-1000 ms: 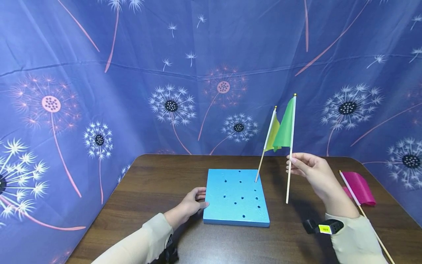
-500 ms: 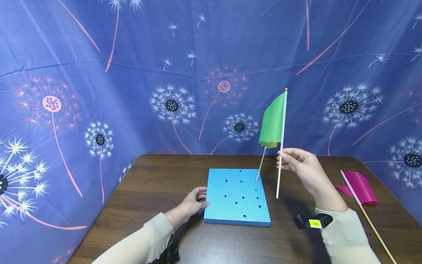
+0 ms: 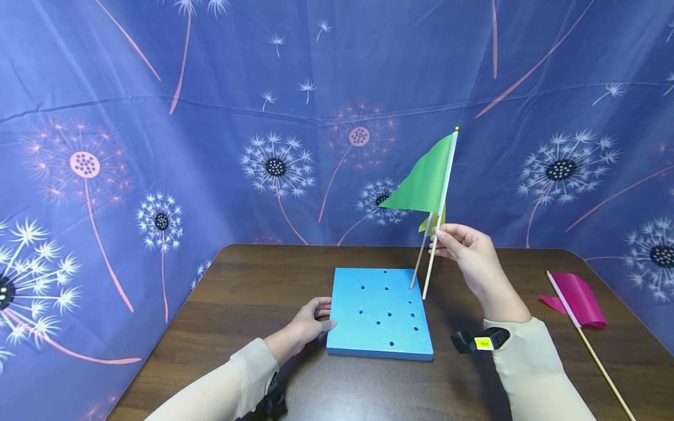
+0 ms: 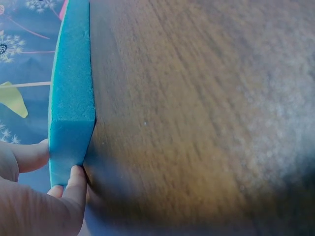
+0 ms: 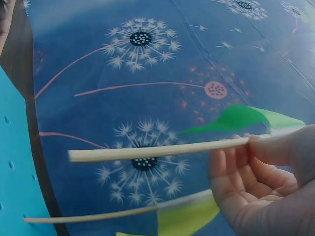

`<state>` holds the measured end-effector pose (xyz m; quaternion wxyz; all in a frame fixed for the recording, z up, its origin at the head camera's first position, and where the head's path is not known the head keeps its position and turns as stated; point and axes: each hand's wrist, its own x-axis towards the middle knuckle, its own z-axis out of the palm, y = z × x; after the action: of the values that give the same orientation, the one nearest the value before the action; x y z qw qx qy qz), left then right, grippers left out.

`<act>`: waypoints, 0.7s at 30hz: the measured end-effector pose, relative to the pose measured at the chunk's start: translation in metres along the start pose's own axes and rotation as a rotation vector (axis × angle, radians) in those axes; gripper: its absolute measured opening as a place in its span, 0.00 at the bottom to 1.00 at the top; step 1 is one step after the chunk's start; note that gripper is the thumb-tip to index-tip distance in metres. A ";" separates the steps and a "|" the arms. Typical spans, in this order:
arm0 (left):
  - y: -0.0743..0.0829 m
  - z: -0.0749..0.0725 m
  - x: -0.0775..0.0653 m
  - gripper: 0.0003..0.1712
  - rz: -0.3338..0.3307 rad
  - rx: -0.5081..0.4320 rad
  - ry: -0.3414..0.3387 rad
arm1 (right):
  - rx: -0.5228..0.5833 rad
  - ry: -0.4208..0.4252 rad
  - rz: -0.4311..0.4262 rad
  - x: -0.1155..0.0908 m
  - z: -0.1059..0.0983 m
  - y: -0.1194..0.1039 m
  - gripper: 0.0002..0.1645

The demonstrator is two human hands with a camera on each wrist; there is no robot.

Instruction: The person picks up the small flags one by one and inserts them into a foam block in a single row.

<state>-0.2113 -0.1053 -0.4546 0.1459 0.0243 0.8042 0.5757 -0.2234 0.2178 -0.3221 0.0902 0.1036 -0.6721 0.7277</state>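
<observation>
My left hand (image 3: 302,328) holds the left edge of a square blue board (image 3: 350,336) with several small holes, which lies flat on the table. In the left wrist view, the fingers (image 4: 74,189) touch the blue board's side (image 4: 66,147). My right hand (image 3: 468,254) pinches the wooden stick of a green flag (image 3: 426,178) between thumb and fingertips. The stick's lower end hangs by the board's right edge; whether it touches cannot be told. A yellow flag (image 5: 184,216) stands tilted in a hole near the far right corner, its cloth mostly hidden in the head view.
A magenta flag (image 3: 579,299) lies on the brown wooden table (image 3: 253,280) at the right, its stick running toward the near edge. Behind the table hangs a blue curtain (image 3: 221,152) with dandelion prints. The yellow flag's stick is close beside the green one.
My right hand has moved left with the green flag, bringing its stick from the table's right side to the board's right edge. The green cloth has spread out leftward. My left hand stays put.
</observation>
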 end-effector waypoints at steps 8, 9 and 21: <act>-0.002 -0.001 0.001 0.30 0.008 -0.012 -0.005 | -0.010 0.099 -0.062 0.010 0.018 0.008 0.06; -0.002 -0.001 0.001 0.30 0.009 -0.012 -0.003 | -0.005 0.102 -0.069 0.012 0.020 0.009 0.05; -0.001 0.001 0.001 0.30 0.008 -0.017 -0.001 | -0.041 0.130 -0.115 0.022 0.036 0.017 0.12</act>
<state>-0.2116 -0.1052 -0.4562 0.1443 0.0265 0.7990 0.5832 -0.2480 0.1802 -0.3293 0.1773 0.0926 -0.6726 0.7125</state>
